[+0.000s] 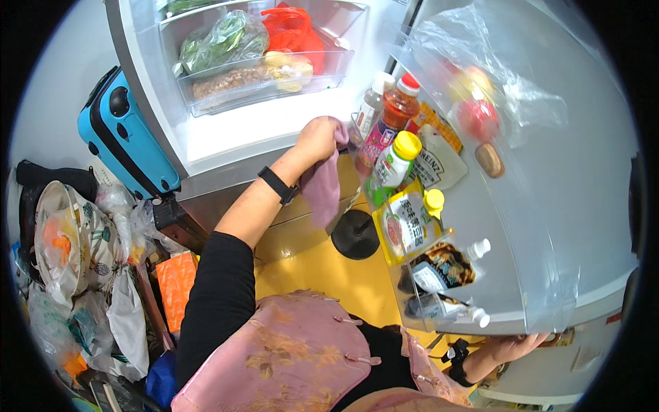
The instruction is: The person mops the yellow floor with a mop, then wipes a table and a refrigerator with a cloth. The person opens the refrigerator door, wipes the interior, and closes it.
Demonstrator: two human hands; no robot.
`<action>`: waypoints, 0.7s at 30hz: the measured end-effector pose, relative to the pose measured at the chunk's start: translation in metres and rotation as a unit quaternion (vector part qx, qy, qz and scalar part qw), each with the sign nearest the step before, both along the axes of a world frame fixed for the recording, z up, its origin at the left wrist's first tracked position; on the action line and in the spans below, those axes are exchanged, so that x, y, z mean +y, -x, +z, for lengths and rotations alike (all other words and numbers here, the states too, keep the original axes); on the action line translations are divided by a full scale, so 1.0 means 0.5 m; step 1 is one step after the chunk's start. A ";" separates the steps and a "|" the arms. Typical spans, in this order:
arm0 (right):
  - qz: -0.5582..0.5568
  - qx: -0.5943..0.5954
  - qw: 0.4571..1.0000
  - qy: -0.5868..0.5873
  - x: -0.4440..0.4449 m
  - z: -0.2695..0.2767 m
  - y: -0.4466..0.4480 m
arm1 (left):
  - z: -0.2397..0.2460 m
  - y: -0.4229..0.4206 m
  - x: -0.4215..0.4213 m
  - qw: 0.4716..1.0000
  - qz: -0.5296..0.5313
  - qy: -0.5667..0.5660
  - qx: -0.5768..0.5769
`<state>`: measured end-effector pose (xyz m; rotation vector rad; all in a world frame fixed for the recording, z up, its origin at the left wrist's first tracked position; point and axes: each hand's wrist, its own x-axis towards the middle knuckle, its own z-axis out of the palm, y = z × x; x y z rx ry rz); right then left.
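Note:
My left hand [316,138] grips a pink cloth [323,190] at the inner edge of the open refrigerator's compartment [247,131]. The cloth hangs down in front of the lower drawer front. At the lower right, my right hand [515,347] holds the outer edge of the refrigerator door [556,180], its fingertips partly hidden behind it. Near my left hand, the lower door shelf holds a bottle with a red cap [388,121], a white bottle with a yellow cap [396,162], a yellow pouch [406,226] and dark spouted pouches [445,270].
Inside, a clear drawer [267,82] holds bagged greens [226,44] and a red bag [296,33]. Fruit [479,116] sits on a higher door shelf. A blue suitcase [136,134] and a pile of bags [98,247] stand left. A black round base [355,234] rests on the yellow floor [319,270].

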<state>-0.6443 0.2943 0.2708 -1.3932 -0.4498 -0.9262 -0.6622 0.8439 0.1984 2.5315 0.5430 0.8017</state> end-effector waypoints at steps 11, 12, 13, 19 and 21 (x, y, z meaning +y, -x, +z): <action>0.015 0.035 0.999 -0.031 0.022 -0.028 -0.025 | -0.015 -0.104 0.105 0.967 0.108 -0.155 0.168; 0.016 0.037 0.999 -0.032 0.022 -0.029 -0.025 | -0.021 -0.113 0.113 0.962 0.106 -0.157 0.199; 0.016 0.041 0.999 -0.032 0.022 -0.030 -0.025 | -0.025 -0.115 0.123 0.965 0.105 -0.143 0.192; 0.020 0.047 0.998 -0.039 0.016 -0.035 -0.022 | -0.023 -0.042 0.203 0.959 0.145 -0.096 0.225; 0.022 0.050 0.998 -0.040 0.013 -0.034 -0.020 | -0.023 0.000 0.219 0.954 0.162 -0.098 0.234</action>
